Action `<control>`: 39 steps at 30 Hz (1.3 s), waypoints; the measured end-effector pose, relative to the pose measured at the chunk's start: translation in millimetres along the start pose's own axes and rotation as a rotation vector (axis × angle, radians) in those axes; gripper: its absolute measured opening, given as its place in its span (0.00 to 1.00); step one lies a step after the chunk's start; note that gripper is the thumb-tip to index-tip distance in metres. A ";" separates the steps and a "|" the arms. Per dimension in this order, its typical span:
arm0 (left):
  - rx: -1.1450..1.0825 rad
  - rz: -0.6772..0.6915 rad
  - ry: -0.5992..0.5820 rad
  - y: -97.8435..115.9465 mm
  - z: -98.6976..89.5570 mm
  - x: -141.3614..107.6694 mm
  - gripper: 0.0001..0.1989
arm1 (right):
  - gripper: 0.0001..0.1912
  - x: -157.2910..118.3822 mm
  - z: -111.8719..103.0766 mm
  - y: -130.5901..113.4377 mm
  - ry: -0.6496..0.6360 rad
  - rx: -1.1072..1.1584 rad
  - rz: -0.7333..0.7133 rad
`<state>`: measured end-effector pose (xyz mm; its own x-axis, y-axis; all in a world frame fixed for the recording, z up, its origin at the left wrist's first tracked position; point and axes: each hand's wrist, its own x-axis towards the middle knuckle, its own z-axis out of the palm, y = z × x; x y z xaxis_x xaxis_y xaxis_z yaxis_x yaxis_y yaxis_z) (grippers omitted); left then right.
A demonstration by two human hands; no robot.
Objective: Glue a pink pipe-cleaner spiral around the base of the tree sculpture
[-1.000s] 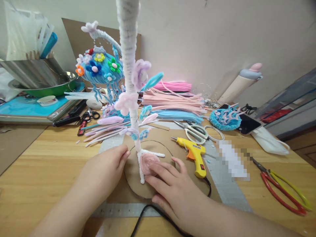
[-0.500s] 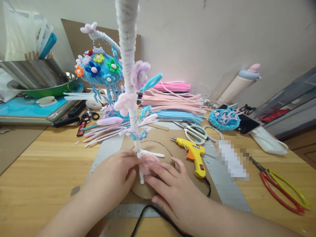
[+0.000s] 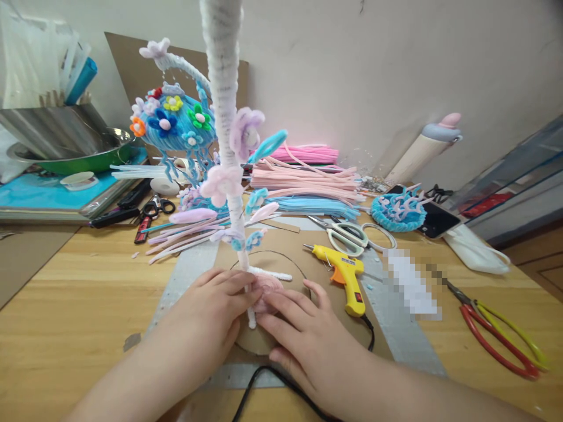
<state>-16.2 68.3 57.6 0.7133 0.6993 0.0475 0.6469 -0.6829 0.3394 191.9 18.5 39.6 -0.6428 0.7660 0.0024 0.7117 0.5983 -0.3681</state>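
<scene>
A tall white stand (image 3: 225, 111) wrapped in fuzzy pipe cleaner rises from the cardboard, with white legs spread at its foot. Between those legs lies a coiled pink pipe-cleaner disc (image 3: 273, 285). My left hand (image 3: 215, 310) is closed at the foot of the stand, its fingertips reaching over a leg onto the disc's left edge; its thumb is partly hidden. Fingers spread, my right hand (image 3: 303, 334) rests on the disc's right side and the cardboard. Pipe-cleaner flowers (image 3: 221, 185) are attached along the stand, and a blue flower-covered piece (image 3: 176, 123) hangs from its curved arm.
A yellow glue gun (image 3: 345, 272) lies right of the cardboard (image 3: 316, 310), its black cord running beneath my right hand. Scissors (image 3: 347, 237) and red-and-yellow-handled cutters (image 3: 501, 340) lie further right. Pipe-cleaner bundles (image 3: 303, 176) are behind; metal bowls (image 3: 57, 132) stand at left.
My left hand's fingers have shifted slightly right, farther over the leg and the pink disc, covering more of it. My right hand stays nearly in place.
</scene>
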 end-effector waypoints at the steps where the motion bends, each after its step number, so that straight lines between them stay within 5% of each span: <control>1: -0.016 0.004 0.007 -0.2 -0.8 0.1 0.21 | 0.20 0.1 -0.1 0.0 -0.002 0.000 0.001; 19: 0.087 0.079 0.016 8.3 -3.0 -10.4 0.23 | 0.21 -1.1 1.8 0.1 -0.010 -0.031 -0.009; 25: 0.285 0.085 0.186 13.2 22.7 -31.4 0.33 | 0.19 -1.7 1.0 -0.7 -0.003 -0.045 -0.012; 35: 0.343 -0.140 0.399 34.3 65.2 -49.6 0.21 | 0.19 -2.9 3.4 0.6 0.061 -0.070 -0.064; 39: 0.388 -0.172 0.408 38.6 75.9 -49.9 0.25 | 0.16 -3.8 9.1 0.9 0.133 -0.031 -0.076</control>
<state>-6.4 -9.0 -3.0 0.4774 0.7792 0.4061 0.8506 -0.5258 0.0089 192.4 14.0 30.8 -0.6532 0.7415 0.1531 0.6724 0.6611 -0.3330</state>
